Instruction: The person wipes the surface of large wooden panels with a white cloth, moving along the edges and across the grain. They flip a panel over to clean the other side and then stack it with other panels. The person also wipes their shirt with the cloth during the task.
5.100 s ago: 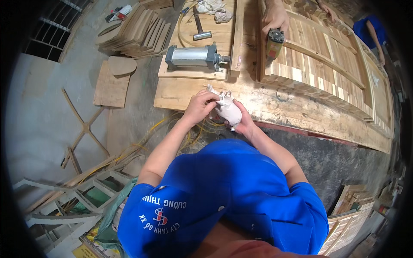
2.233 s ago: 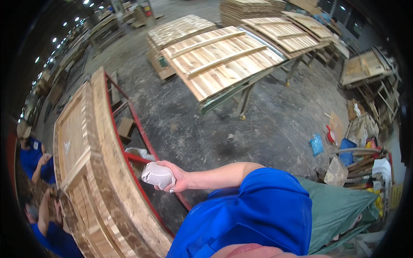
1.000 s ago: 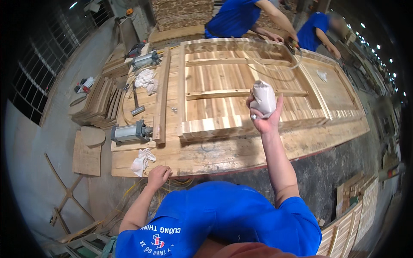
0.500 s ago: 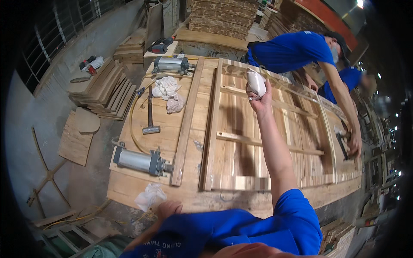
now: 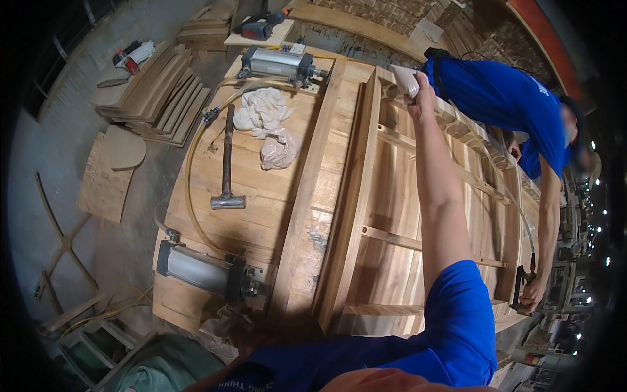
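My right hand (image 5: pixel 423 98) reaches far out over the slatted wooden frame (image 5: pixel 356 268). Its fingers are wrapped round a small white pouch (image 5: pixel 405 80), held above the frame's far left corner. Low in the picture, in shadow by the bench's near edge, is my left hand (image 5: pixel 247 334), close to a crumpled whitish plastic wrap (image 5: pixel 222 325); darkness hides its fingers. On the bench to the left lie a white rag (image 5: pixel 261 110), a knotted bag of pale stuff (image 5: pixel 281 149) and a hammer (image 5: pixel 227 163).
Two air cylinders (image 5: pixel 202 269) are fixed on the left side of the bench (image 5: pixel 189 307), joined by a yellow hose (image 5: pixel 189 189). A co-worker in blue (image 5: pixel 496 98) leans over the far side, holding a black-handled tool (image 5: pixel 520 287). Stacked boards (image 5: pixel 153 98) stand left; a cordless drill (image 5: pixel 261 25) lies behind.
My view has shifted, and my right hand has carried the pouch farther away to the frame's far corner. The co-worker's hand with the tool has come nearer along the frame's right end.
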`<state>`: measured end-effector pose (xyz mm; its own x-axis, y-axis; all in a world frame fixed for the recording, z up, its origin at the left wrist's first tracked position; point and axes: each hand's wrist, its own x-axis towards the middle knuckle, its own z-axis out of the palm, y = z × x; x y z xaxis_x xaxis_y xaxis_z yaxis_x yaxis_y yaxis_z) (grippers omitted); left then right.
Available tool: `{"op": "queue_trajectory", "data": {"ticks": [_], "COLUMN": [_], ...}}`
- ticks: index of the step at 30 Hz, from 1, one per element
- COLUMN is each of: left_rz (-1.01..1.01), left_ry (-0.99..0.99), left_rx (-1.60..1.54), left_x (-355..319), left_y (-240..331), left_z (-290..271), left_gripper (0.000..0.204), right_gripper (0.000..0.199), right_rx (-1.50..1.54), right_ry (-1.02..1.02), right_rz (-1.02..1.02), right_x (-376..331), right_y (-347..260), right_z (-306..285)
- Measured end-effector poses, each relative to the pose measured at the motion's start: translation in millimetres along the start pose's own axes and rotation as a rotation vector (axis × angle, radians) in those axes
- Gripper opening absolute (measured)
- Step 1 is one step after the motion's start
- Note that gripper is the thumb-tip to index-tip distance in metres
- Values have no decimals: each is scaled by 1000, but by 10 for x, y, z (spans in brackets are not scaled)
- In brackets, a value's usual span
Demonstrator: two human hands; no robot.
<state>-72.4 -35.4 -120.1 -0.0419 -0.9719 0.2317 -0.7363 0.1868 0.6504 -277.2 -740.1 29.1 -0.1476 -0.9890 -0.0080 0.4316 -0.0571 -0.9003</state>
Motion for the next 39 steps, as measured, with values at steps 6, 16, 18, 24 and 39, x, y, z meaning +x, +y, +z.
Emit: {"op": "queue_trajectory", "data": {"ticks": [6, 16, 18, 24, 39], "left_rz": [-6, -24, -24, -11, -13], "left_ry": [-58, -125, -140, -175, -299], "left_rx": [-33, -44, -43, -53, -15], "left_x": [68, 112, 119, 115, 26], "left_y": [-72, -69, -61, -67, -75], "left_z": [-36, -105, -118, -104, -61], "left_gripper": [18, 23, 24, 27, 36], "right_gripper": [53, 50, 50, 47, 39], "right_rx": [-401, -900, -926, -887, -885], "right_ry": [104, 198, 187, 107, -101], "right_rz": [-210, -372, -368, -366, -354], "right_x": [362, 440, 387, 94, -1016], "right_y": [61, 96, 72, -49, -256], "right_z": [71, 171, 144, 63, -291]}}
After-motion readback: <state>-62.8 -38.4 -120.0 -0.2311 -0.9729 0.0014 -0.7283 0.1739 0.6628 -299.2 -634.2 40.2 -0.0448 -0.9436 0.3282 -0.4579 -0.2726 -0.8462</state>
